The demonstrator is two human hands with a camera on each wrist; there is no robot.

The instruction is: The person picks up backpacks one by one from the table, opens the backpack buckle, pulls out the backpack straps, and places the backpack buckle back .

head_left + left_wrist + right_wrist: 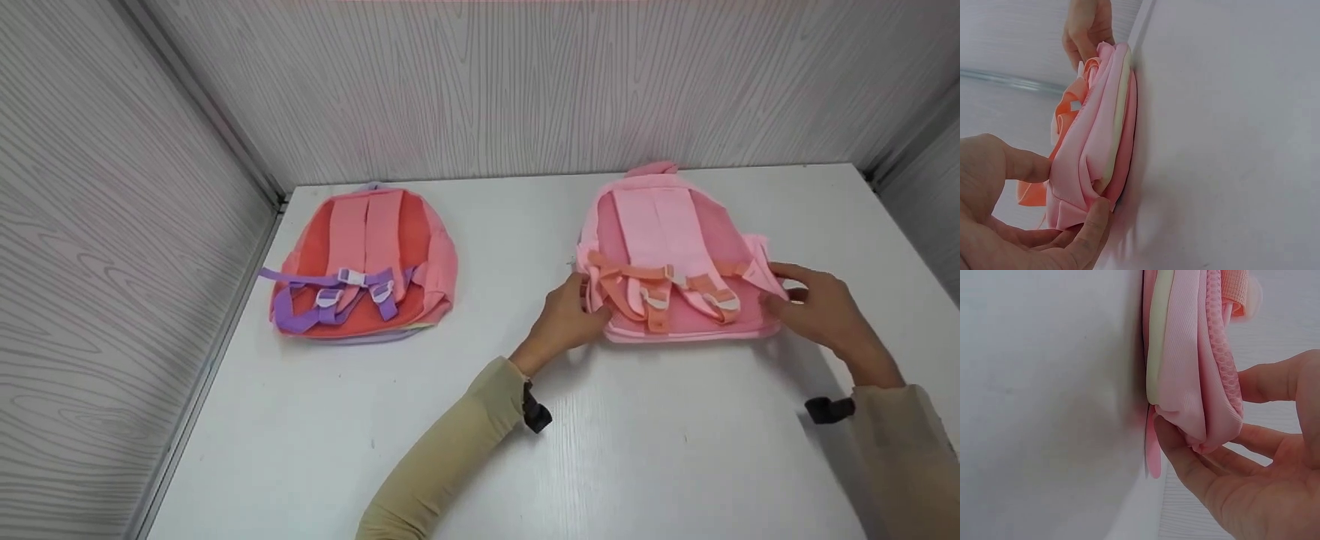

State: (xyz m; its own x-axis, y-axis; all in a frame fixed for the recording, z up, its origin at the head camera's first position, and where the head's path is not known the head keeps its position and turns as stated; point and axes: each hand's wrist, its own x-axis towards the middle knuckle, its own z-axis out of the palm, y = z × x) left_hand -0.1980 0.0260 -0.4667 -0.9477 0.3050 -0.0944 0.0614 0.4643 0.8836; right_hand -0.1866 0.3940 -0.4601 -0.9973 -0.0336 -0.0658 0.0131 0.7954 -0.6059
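A small pink backpack [660, 214] lies flat on the white table, back panel up, its top loop toward the rear wall. Orange straps [658, 318] with pale buckles cross its lower half. My left hand [564, 319] grips the lower left corner, thumb on the upper side and fingers along the side and underneath. At the lower right, my right hand [821, 309] pinches the other side of the bag the same way. The left wrist view shows the bag's pink bottom [1092, 129] edge-on, with a pale yellow band [1120, 124] along it.
A coral backpack [346, 232] with purple straps [300, 319] and white buckles lies back panel up on the left of the table [360, 442]. Wood-grain panels [480, 90] stand behind and at both sides. Each wrist wears a small black camera [829, 410].
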